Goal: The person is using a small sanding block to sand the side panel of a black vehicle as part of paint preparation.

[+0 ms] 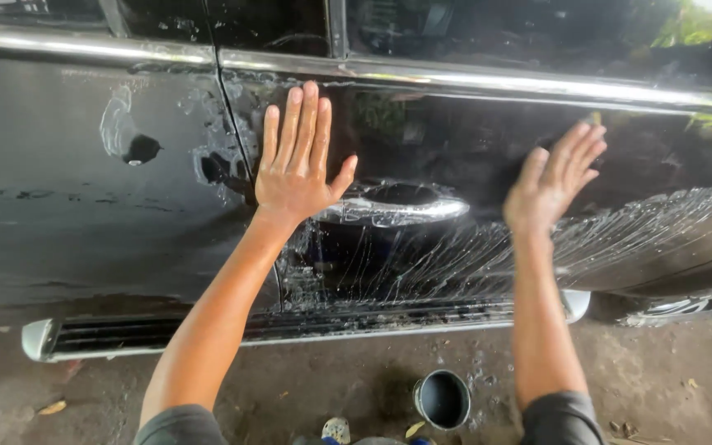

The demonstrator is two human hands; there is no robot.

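Grey concrete lies nearest, with a small dark cup [442, 400] between my arms. Beyond it runs the step bar [306, 325] under the door. My left hand [297, 165] lies flat on the black door [422, 148], fingers spread wide, just left of the chrome handle [397, 210]. My right hand [550, 185] is open, fingers together, blurred over soapy streaks [620, 231]. Best, I judge, to rub with flat palms in even strokes; the handle interrupts them.
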